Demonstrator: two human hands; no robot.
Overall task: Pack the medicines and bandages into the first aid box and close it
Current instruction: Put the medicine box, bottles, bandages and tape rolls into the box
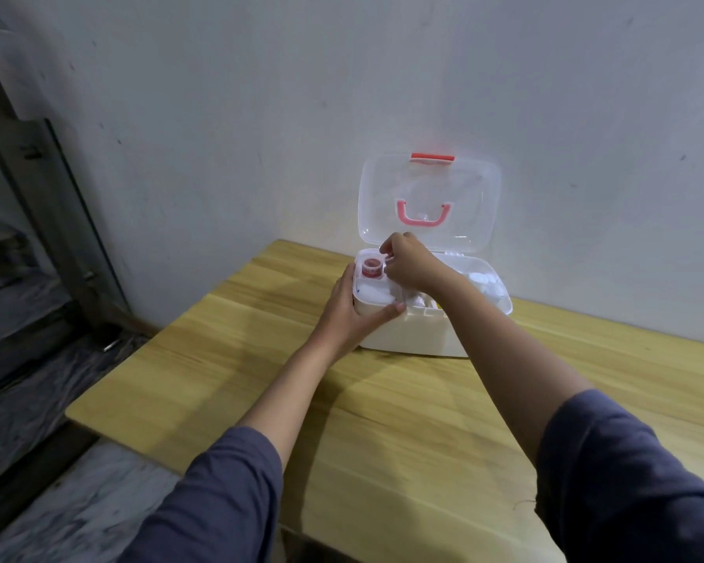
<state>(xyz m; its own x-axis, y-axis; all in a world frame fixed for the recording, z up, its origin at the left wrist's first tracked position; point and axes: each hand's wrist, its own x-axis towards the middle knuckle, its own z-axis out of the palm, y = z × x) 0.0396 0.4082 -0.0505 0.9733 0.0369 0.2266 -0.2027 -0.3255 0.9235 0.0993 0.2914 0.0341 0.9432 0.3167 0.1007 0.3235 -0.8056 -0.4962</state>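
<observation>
A white first aid box (417,335) stands on the wooden table against the wall. Its clear lid (429,197), with a pink handle and red latch, stands upright and open. A red and white tape roll (371,267) sits in the box's left rear compartment. White bandage rolls (484,280) lie in the right side, and a white pad (372,296) lies at the left front. My left hand (352,314) grips the box's left front corner. My right hand (409,264) hovers over the box's left part, its fingers pinched on a small clear item beside the tape roll.
The wooden table (403,420) has its left edge near a dark metal frame (58,221) and plastic-covered surfaces at the left. A grey wall stands right behind the box.
</observation>
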